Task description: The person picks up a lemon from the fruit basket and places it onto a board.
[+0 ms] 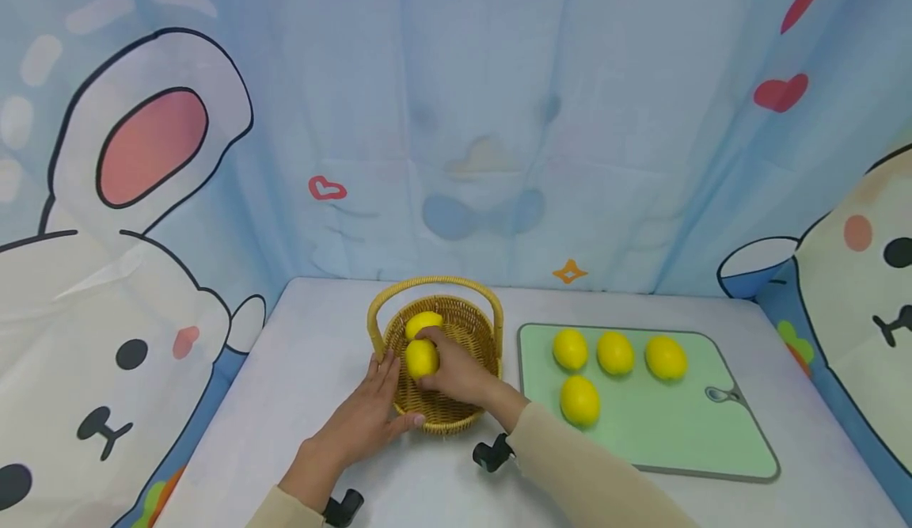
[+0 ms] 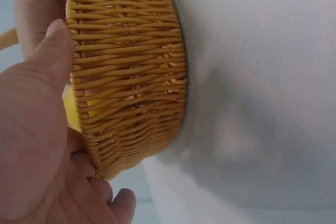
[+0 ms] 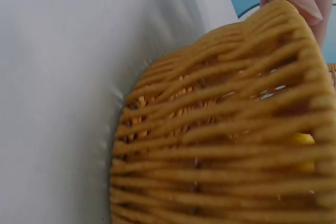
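A yellow lemon (image 1: 422, 358) is held between the thumb and fingers of my right hand (image 1: 456, 367), inside the round wicker basket (image 1: 479, 324). Just behind it in the basket lies another lemon (image 1: 423, 324). My left hand (image 1: 366, 409) rests against the basket's left front side, fingers extended and thumb spread. In the left wrist view the thumb (image 2: 55, 51) touches the rim of the woven basket (image 2: 126, 66). Basket wall (image 3: 220, 129) fills much of the right wrist view and hides most of the right hand's work.
To the basket's right lies a pale green cutting board (image 1: 677, 433) with several lemons (image 1: 580, 400) on it. The basket's arched handle (image 1: 435, 280) stands up over its back. A patterned blue curtain (image 1: 470, 116) hangs behind the white table (image 1: 321, 330).
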Available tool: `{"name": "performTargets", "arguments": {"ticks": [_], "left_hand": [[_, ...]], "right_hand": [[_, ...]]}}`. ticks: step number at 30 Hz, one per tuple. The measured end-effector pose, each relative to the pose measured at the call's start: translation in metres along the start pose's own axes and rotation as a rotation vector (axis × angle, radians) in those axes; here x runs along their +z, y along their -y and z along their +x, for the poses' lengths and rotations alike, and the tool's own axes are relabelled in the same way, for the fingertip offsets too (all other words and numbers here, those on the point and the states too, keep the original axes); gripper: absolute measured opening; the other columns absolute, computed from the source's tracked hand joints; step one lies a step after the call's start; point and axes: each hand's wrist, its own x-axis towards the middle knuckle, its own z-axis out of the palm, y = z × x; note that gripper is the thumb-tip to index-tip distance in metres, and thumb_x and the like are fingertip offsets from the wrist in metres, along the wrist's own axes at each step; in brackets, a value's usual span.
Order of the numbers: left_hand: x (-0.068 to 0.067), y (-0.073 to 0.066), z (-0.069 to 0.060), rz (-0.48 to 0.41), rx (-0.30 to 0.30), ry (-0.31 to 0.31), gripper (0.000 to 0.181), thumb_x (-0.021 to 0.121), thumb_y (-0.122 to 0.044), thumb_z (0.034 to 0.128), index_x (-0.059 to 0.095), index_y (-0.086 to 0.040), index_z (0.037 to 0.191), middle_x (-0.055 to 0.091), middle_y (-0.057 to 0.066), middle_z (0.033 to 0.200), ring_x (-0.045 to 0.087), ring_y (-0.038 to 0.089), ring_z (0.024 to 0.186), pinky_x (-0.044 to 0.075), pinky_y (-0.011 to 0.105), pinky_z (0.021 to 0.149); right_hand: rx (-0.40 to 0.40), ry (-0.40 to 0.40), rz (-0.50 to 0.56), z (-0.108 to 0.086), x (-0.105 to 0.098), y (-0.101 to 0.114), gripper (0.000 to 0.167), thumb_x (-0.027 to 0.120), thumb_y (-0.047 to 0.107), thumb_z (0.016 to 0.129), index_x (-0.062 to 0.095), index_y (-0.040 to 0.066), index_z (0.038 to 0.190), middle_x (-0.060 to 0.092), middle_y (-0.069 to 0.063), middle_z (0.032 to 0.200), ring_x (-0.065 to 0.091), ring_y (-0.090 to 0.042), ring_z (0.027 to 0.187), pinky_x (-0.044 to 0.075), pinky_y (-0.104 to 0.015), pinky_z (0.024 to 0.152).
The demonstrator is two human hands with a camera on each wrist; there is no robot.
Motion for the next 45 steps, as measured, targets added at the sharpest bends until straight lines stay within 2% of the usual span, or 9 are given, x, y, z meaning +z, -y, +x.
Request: {"name": "performTargets", "arguments": {"ticks": [7, 13, 24, 34, 41, 45], "left_hand": [[-0.001, 0.000, -0.001, -0.003, -0.009, 0.002, 0.101, 0.062, -0.061, 0.1004, 0.018, 0.001, 0.167, 0.008, 0.018, 0.177, 0.003, 0.040, 0.164, 0.029, 0.057, 0.127], [0.000, 0.000, -0.001, -0.003, -0.007, -0.001, 0.102, 0.063, -0.061, 0.0997, 0.019, 0.002, 0.167, 0.009, 0.018, 0.177, 0.003, 0.041, 0.163, 0.030, 0.058, 0.127], [0.001, 0.000, 0.000, -0.003, -0.003, -0.001, 0.101, 0.063, -0.060, 0.1001, 0.019, 0.002, 0.167, 0.008, 0.019, 0.177, 0.002, 0.041, 0.164, 0.030, 0.058, 0.126], [0.001, 0.000, -0.001, -0.008, 0.002, -0.003, 0.102, 0.064, -0.059, 0.1000, 0.019, 0.003, 0.167, 0.007, 0.020, 0.177, 0.002, 0.040, 0.164, 0.028, 0.057, 0.128], [0.001, -0.001, -0.001, -0.021, 0.002, -0.003, 0.100, 0.065, -0.057, 0.1007, 0.019, 0.003, 0.167, 0.007, 0.020, 0.177, 0.001, 0.041, 0.163, 0.027, 0.058, 0.128], [0.000, -0.002, -0.001, -0.027, -0.008, -0.002, 0.100, 0.066, -0.055, 0.1009, 0.019, 0.002, 0.167, 0.007, 0.019, 0.177, 0.001, 0.040, 0.164, 0.026, 0.057, 0.128]], "right_hand": [[-0.031, -0.089, 0.038, -0.009, -0.009, 0.001, 0.071, 0.082, 0.023, 0.091, 0.044, 0.016, 0.151, 0.058, -0.010, 0.146, 0.065, -0.026, 0.112, 0.059, -0.044, 0.091], [-0.066, -0.149, 0.056, -0.018, -0.016, 0.004, 0.073, 0.082, 0.019, 0.093, 0.045, 0.022, 0.156, 0.053, -0.009, 0.153, 0.065, -0.028, 0.118, 0.061, -0.041, 0.093], [-0.118, -0.169, 0.209, -0.039, -0.028, 0.006, 0.070, 0.081, 0.011, 0.094, 0.047, 0.023, 0.155, 0.046, -0.007, 0.160, 0.061, -0.031, 0.126, 0.061, -0.036, 0.098], [-0.154, -0.193, 0.211, -0.057, -0.038, 0.005, 0.069, 0.080, 0.008, 0.095, 0.048, 0.023, 0.153, 0.050, -0.004, 0.155, 0.061, -0.031, 0.125, 0.059, -0.039, 0.101], [-0.197, -0.210, 0.229, -0.072, -0.046, 0.003, 0.070, 0.081, 0.008, 0.095, 0.046, 0.019, 0.155, 0.050, -0.008, 0.154, 0.061, -0.029, 0.126, 0.058, -0.033, 0.102], [-0.213, -0.229, 0.228, -0.079, -0.051, 0.001, 0.070, 0.081, 0.008, 0.095, 0.047, 0.021, 0.154, 0.051, -0.009, 0.151, 0.061, -0.029, 0.126, 0.058, -0.032, 0.102]]}}
